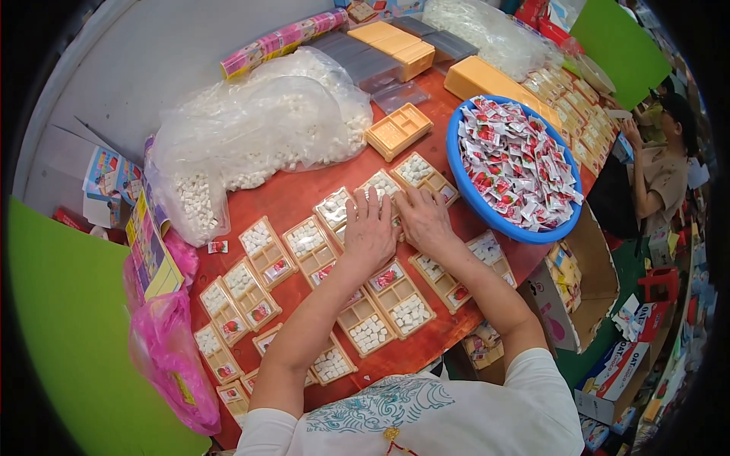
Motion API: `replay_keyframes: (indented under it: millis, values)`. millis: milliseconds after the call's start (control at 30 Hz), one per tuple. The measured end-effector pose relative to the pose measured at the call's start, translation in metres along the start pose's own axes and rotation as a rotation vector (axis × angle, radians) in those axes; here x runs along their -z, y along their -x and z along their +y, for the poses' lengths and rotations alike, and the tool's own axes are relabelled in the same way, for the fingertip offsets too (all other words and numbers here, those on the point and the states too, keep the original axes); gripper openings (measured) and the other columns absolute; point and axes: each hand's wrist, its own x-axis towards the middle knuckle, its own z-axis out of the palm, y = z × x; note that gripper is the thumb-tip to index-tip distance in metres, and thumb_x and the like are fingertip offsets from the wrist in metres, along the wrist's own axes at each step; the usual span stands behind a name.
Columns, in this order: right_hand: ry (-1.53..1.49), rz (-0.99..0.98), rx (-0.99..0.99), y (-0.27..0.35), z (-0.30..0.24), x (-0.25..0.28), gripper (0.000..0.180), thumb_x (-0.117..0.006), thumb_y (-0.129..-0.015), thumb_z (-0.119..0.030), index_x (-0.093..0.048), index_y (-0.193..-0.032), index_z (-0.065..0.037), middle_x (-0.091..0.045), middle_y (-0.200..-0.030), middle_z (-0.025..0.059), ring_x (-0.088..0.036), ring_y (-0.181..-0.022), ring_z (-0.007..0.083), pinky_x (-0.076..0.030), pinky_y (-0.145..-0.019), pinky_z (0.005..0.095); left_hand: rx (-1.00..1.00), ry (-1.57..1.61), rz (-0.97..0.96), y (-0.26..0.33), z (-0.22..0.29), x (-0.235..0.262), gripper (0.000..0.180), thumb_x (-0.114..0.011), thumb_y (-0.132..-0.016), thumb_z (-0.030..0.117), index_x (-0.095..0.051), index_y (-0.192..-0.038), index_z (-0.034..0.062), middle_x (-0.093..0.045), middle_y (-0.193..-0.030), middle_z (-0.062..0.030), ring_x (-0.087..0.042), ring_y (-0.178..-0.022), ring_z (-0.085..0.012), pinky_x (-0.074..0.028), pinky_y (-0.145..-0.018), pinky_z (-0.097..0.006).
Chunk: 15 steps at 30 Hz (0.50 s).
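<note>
My left hand [369, 232] and my right hand [424, 221] lie flat, side by side, on small yellow compartment trays [397, 295] spread over a red table [281, 199]. The trays hold small white cubes and a red-and-white sachet each. My fingers are spread and press down on the trays near the table's middle; neither hand grips anything. A blue bowl [461, 179] heaped with red-and-white sachets [517, 161] stands just right of my right hand. An empty yellow tray [398, 130] lies behind my hands.
A large clear bag of white cubes [258, 129] lies at the back left. Stacks of yellow and grey trays [395, 45] stand behind. A pink bag [171, 349] hangs at the left edge. An open cardboard box [585, 289] sits at the right, where another person [665, 171] works.
</note>
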Motion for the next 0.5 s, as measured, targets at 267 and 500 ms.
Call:
replay_keyframes:
  millis: [267,500]
  values:
    - [-0.036,0.014,-0.003,-0.003,-0.001,-0.002,0.039,-0.064,-0.072,-0.016,-0.054,-0.108,-0.005,-0.053,-0.098,0.0110,-0.053,-0.093,0.0262,-0.038,-0.081,0.0400,-0.013,0.049,-0.042,-0.004,-0.009,0.004,0.063,-0.057,-0.085,0.037,-0.040,-0.135,0.0016,-0.034,-0.140,-0.0247,-0.031,-0.130,-0.0414,-0.020,-0.106,-0.056]
    - [0.011,-0.006,-0.039,-0.006,-0.002,0.000,0.029,-0.061,-0.074,-0.014,-0.054,-0.100,-0.004,-0.052,-0.095,0.0108,-0.052,-0.090,0.0258,-0.039,-0.078,0.0381,-0.049,0.132,0.012,-0.007,-0.015,0.007,0.056,-0.056,-0.086,0.030,-0.042,-0.133,0.0038,-0.037,-0.140,-0.0189,-0.031,-0.132,-0.0367,-0.019,-0.108,-0.055]
